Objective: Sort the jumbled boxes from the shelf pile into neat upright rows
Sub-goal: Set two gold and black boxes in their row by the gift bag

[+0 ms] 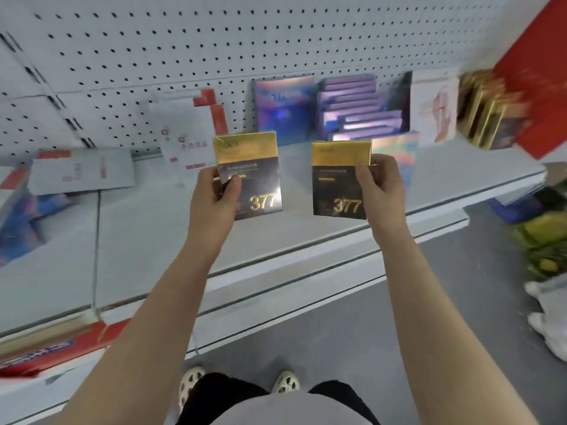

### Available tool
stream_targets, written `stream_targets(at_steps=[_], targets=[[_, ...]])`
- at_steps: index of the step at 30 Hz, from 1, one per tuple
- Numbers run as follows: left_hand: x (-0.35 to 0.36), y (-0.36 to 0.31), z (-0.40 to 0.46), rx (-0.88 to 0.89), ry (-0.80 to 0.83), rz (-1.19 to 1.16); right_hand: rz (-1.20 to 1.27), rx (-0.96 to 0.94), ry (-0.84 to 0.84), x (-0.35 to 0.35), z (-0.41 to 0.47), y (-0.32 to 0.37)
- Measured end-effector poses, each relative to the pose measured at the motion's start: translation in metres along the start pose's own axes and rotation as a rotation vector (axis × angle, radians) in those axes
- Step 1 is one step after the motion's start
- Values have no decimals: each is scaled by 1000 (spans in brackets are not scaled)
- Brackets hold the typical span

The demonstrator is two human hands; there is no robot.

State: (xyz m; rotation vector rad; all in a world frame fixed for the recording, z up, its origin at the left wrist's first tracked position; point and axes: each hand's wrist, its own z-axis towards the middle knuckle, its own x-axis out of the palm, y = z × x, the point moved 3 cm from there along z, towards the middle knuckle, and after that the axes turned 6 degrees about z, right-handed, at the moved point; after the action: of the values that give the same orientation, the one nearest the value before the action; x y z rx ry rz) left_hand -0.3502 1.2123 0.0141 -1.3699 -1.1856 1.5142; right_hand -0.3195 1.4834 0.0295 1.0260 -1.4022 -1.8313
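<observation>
Two matching black-and-gold boxes marked "377", one per hand, both held upright above the white shelf [306, 234] at centre frame. Left hand [214, 197] grips the left box [251, 176] by its lower left side, thumb across the front. Right hand [379, 191] pinches the right box [337, 179] at its right edge, thumb on the face. The hands are apart, with a clear gap between the boxes.

Upper right of frame: a row of gold-edged boxes [487, 115] already upright, probably the matching kind; blur makes it unsure. Beside them a stack of purple boxes [359, 111] leaning on one another, and a blue box [282, 108] upright against the pegboard [184, 41]. Far left: flat white boxes [82, 170], still jumbled.

Risks, as judged: both boxes look glossy and film-wrapped, and the right one is held only at its edge, so it could slip or swing. Setting either down near the leaning purple stack could topple it. With both hands full, nothing is free to steady the row.
</observation>
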Motion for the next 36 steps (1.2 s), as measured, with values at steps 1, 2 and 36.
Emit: stream_targets(at_steps=[1, 2, 36], targets=[[21, -10, -1, 18, 12, 10, -5, 11, -5, -19, 9, -4], [39, -20, -1, 36, 26, 18, -9, 17, -17, -36, 19, -8], [487, -166, 24, 35, -37, -64, -135, 32, 266, -382, 373, -151]])
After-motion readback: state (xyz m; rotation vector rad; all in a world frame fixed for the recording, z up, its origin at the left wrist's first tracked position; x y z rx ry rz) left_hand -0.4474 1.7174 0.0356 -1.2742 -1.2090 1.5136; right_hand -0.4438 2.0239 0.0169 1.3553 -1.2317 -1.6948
